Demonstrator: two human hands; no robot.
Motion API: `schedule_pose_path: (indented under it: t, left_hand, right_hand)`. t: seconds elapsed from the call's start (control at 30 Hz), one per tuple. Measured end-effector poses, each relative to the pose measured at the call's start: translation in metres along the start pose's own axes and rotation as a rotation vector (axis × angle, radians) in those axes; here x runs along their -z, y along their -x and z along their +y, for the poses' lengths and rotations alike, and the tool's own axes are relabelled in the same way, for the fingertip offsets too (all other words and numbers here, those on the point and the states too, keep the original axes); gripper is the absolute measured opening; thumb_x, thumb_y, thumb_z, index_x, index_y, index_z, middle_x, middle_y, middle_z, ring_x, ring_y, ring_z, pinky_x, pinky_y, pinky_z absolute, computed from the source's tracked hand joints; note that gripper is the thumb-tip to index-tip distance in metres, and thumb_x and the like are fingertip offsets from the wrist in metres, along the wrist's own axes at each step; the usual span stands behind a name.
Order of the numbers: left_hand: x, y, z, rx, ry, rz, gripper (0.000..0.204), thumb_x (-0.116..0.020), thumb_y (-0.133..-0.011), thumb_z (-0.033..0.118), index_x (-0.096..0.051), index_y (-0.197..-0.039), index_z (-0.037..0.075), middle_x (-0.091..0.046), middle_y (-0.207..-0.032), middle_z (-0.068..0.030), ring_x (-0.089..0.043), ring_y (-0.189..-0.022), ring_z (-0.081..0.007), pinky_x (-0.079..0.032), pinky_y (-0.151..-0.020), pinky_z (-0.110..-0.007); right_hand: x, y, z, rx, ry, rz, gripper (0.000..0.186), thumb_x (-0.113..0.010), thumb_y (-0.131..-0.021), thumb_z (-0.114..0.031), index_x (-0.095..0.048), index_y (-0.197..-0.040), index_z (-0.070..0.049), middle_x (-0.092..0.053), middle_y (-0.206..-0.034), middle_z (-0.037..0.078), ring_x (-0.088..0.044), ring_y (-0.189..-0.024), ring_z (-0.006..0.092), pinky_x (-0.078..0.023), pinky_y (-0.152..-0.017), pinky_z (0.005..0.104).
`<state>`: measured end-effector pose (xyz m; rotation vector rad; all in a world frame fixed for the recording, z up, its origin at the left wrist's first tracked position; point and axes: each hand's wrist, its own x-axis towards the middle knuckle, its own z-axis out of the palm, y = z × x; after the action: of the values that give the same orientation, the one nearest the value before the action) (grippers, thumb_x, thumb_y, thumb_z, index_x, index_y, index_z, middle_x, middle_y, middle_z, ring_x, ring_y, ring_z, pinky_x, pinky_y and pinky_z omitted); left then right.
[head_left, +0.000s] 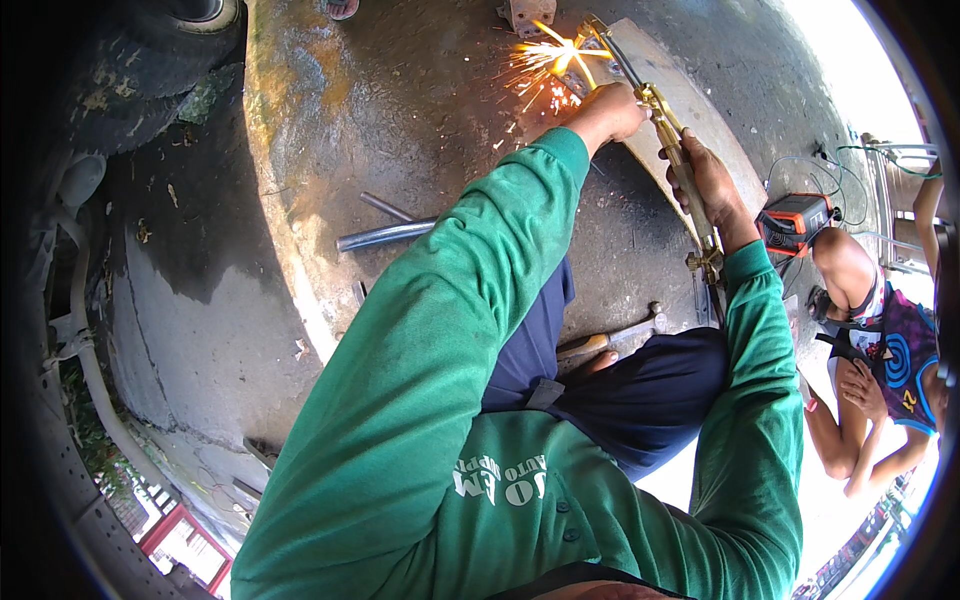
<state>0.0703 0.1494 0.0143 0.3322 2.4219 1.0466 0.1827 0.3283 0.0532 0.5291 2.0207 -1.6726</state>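
Observation:
My right hand is wrapped round the brass handle of a long cutting torch. My left hand is closed against the torch farther forward; its fingers are mostly hidden. At the torch's far end, bright orange sparks spray out to the left, and the glare hides the exact spot being heated. Under the torch lies a long, pale, flat plate. A rusty metal block with holes sits just beyond the sparks.
Two metal tubes lie on the concrete to the left. A hammer rests by my foot. On the right stand an orange-and-black machine with cables and a seated person. A large tyre is at far left.

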Motion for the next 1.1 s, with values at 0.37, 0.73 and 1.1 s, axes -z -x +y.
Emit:
schedule_pose_path:
  t: [0.37, 0.73, 1.1]
  left_hand:
    - [-0.002, 0.001, 0.001, -0.014, 0.011, -0.010, 0.049, -0.069, -0.095, 0.044, -0.074, -0.107, -0.002, -0.073, -0.109, -0.0266, -0.071, -0.104, -0.0418, -0.055, -0.089, -0.048]
    - [-0.005, -0.005, -0.002, 0.039, -0.002, -0.011, 0.052, -0.069, -0.094, 0.047, -0.074, -0.108, -0.003, -0.073, -0.109, -0.0273, -0.071, -0.105, -0.0418, -0.055, -0.091, -0.047]
    - [-0.005, -0.004, -0.009, -0.053, 0.020, 0.017, 0.052, -0.068, -0.096, 0.045, -0.072, -0.090, -0.006, -0.070, -0.079, -0.0200, -0.068, -0.071, -0.0338, -0.054, -0.068, -0.046]
  right_hand:
    - [0.000, 0.002, 0.000, -0.014, -0.011, 0.010, 0.060, -0.030, -0.111, -0.056, -0.061, -0.110, -0.005, -0.054, -0.067, 0.001, -0.047, -0.043, 0.0096, -0.038, -0.038, 0.0265]
    - [0.002, 0.001, 0.002, -0.017, 0.002, 0.002, 0.060, -0.031, -0.110, -0.059, -0.062, -0.111, -0.008, -0.056, -0.067, 0.001, -0.048, -0.043, 0.0101, -0.038, -0.038, 0.0271]
    - [0.000, 0.001, 0.001, -0.015, 0.003, -0.009, 0.060, -0.031, -0.110, -0.059, -0.062, -0.111, -0.008, -0.056, -0.067, 0.001, -0.047, -0.042, 0.0095, -0.038, -0.038, 0.0266]
